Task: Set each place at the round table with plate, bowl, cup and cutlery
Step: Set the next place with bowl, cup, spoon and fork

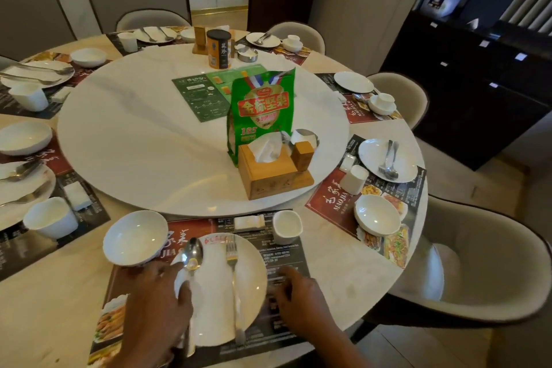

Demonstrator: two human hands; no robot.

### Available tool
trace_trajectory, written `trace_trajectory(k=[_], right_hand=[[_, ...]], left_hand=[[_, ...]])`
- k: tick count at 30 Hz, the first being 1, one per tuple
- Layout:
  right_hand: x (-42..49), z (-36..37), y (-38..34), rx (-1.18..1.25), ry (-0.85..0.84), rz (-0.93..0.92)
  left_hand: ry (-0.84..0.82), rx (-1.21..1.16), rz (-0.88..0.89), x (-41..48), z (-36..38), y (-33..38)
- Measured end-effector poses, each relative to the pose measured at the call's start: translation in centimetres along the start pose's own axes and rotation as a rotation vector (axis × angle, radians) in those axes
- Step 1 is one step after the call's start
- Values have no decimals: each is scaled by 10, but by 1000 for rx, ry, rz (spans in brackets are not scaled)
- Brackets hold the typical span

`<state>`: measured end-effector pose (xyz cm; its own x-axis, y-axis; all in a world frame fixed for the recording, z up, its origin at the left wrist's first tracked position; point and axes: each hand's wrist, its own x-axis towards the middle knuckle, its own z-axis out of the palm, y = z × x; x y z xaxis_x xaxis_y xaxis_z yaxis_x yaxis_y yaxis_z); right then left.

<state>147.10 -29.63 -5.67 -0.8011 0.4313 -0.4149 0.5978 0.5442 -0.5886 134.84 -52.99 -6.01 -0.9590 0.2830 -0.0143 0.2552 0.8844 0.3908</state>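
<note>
White round ceramic plate (221,293) sits at the near desk (343,263) edge; left hand (155,305) covers the steel spoon (193,252) handle, grip unclear; right hand (298,293) rests loose, empty. Nudging may slide the spoon off.

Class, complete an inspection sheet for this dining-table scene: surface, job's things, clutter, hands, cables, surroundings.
Surface: round marble table with a white turntable in the middle; printed placemats round the edge.
Job's things: nearest plate carries spoon and fork; bowl to its upper left, cup to its upper right.
Clutter: green snack bag, wooden tissue box and canister on the turntable.
Hands: left hand lies over the spoon's handle, grip unclear; right hand beside the plate, holding nothing.
Cables: nothing seen.
Surroundings: beige chairs, dark cabinet.
</note>
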Motion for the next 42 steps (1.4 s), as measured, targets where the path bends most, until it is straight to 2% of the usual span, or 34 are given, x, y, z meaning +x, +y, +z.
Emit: trace_trajectory(k=[4, 11, 16, 20, 24, 29, 32, 36, 42], right_hand=[[-1, -47, 38, -23, -88, -54], [17, -164, 123, -127, 11, -185], [20, -259, 186, -160, 137, -221], [33, -308, 225, -158, 145, -176], [68, -311, 234, -154, 126, -170], [107, -291, 212, -311, -82, -250], [129, -277, 207, -315, -150, -327], [149, -256, 212, -279, -38, -468], [155, -224, 188, -321, 107, -647]], left_hand=[[66, -44, 37, 0, 9, 57], [162, -194, 112, -25, 39, 200], [37, -276, 158, -42, 84, 294], [-72, -292, 41, -43, 110, 342], [-147, -326, -92, -27, 125, 363], [-169, -338, -165, 7, 138, 371], [-189, -398, -195, 27, 148, 374], [-181, -499, -193, 45, 160, 385], [-60, -531, -269, 55, 160, 361]])
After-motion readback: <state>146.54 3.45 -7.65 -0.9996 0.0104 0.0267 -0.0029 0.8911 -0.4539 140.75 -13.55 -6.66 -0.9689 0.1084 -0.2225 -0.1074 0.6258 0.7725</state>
